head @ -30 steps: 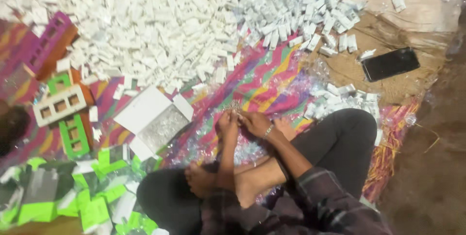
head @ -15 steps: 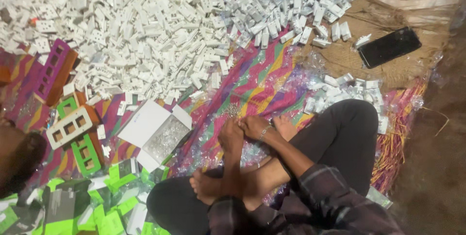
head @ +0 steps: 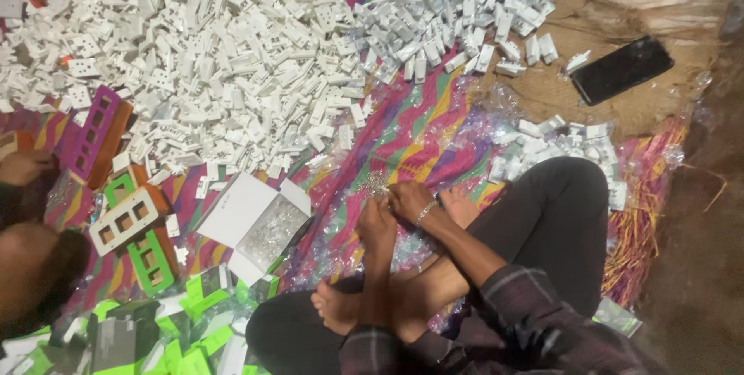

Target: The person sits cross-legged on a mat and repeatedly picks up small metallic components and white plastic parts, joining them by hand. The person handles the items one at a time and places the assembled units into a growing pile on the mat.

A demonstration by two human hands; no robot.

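A small cluster of tiny shiny metal bits (head: 376, 184) lies on the striped mat (head: 422, 123) just past the person's crossed legs, and both hands meet right at it. The left hand (head: 377, 225) has its fingers curled downward beside the cluster, and the right hand (head: 408, 199), with a bracelet at the wrist, is pinched close against it; whether either actually grips a piece is too small to tell. Compared with a second ago the hands have kept to the same spot in front of the bare feet, fingers still worked together; only the view has shifted a little, so the picking at the small bits seems to be continuing rather than finished. Just left of the hands sits an open white box (head: 260, 228) holding more glinting pieces. Beyond spreads a large heap of white plastic parts (head: 209, 65), a smaller pile (head: 566, 146) lies by the right knee, and a dark phone (head: 621, 70) rests farther off.
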